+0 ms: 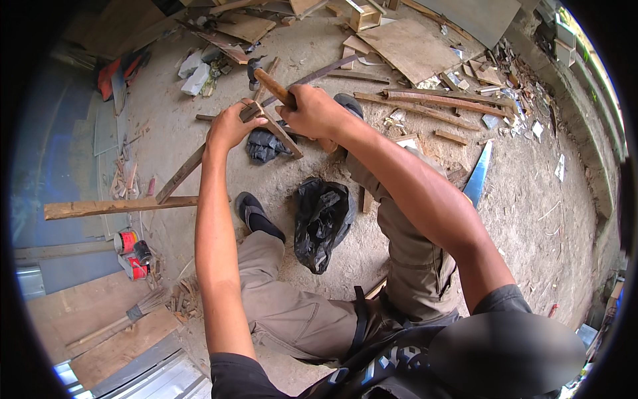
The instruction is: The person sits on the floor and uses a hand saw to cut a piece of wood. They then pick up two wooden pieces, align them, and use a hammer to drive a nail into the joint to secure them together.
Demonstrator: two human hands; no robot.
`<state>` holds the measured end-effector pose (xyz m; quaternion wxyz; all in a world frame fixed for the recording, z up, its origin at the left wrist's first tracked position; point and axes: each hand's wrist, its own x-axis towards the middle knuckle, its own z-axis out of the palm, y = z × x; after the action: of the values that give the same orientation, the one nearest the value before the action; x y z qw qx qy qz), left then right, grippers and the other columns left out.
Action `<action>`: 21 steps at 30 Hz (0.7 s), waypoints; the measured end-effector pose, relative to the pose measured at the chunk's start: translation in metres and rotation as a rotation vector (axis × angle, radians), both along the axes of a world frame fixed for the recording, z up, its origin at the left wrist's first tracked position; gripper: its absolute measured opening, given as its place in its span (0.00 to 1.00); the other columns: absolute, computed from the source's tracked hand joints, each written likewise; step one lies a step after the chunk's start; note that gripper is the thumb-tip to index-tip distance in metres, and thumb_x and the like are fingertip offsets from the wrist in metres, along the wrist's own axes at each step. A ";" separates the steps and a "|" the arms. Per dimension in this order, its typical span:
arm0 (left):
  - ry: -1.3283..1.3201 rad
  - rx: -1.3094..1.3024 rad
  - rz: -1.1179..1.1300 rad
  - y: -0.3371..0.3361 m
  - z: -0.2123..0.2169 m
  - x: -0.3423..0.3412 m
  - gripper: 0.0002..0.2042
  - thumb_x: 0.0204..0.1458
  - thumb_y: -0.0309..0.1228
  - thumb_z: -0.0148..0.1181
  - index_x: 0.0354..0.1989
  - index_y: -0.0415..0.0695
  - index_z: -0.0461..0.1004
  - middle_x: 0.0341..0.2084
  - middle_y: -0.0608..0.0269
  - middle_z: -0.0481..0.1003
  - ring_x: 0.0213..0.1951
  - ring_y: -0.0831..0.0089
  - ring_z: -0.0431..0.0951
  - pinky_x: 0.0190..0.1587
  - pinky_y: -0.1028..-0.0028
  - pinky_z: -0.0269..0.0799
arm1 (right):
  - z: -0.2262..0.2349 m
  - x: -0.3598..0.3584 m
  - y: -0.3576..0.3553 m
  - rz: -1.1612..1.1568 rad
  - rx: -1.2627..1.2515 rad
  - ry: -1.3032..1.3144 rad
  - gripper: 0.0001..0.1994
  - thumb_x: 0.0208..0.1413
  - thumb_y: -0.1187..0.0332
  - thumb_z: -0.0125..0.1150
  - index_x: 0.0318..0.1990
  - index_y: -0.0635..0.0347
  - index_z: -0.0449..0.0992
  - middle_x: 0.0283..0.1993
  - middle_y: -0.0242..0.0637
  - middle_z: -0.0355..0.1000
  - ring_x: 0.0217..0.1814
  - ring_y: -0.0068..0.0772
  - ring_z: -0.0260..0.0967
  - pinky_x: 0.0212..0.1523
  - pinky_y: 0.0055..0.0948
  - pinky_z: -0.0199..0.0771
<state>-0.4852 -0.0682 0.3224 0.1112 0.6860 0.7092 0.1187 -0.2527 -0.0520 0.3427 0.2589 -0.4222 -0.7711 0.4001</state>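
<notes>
My right hand (311, 112) is closed around the wooden handle of a hammer (272, 87), whose dark metal head is raised beyond my left hand. My left hand (229, 126) grips a long, dark wooden strip (181, 174) where a shorter wooden piece (282, 133) crosses it. Whether a nail sits between the left fingertips is too small to tell. At its near end the strip meets a longer wooden batten (119, 208) on the left. The far end of the strip runs on behind the hammer and my right hand.
Between my feet lies a black plastic bag (323, 223), with a smaller black bundle (267, 145) farther off. A handsaw (478, 176) rests at right, near several wood lengths (445, 100). Red cans (128, 245) and a broom (123, 324) are at left. A plywood sheet (409, 50) lies far off.
</notes>
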 end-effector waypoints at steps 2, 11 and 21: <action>0.021 0.000 0.011 -0.001 0.002 0.004 0.29 0.41 0.49 0.73 0.51 0.48 0.75 0.38 0.51 0.80 0.43 0.56 0.81 0.45 0.62 0.74 | 0.000 0.000 0.002 -0.005 -0.041 -0.013 0.17 0.55 0.61 0.61 0.38 0.71 0.74 0.30 0.56 0.75 0.35 0.53 0.76 0.38 0.42 0.73; -0.029 -0.016 -0.009 -0.003 0.006 0.001 0.32 0.41 0.52 0.72 0.53 0.49 0.74 0.37 0.48 0.80 0.43 0.53 0.80 0.45 0.61 0.74 | -0.031 -0.018 0.027 -0.080 0.021 -0.172 0.17 0.55 0.65 0.56 0.43 0.74 0.73 0.42 0.62 0.74 0.48 0.58 0.73 0.49 0.45 0.73; -0.007 -0.003 0.034 -0.002 0.005 -0.005 0.32 0.39 0.55 0.72 0.51 0.49 0.76 0.36 0.45 0.80 0.43 0.50 0.80 0.46 0.60 0.74 | -0.145 0.002 0.083 0.141 0.305 -0.740 0.14 0.53 0.69 0.55 0.46 0.65 0.69 0.36 0.52 0.76 0.42 0.54 0.76 0.40 0.45 0.77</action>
<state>-0.4898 -0.0699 0.3276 0.1126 0.6734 0.7205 0.1216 -0.2503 0.0306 0.1976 -0.0048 -0.4406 -0.8897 0.1190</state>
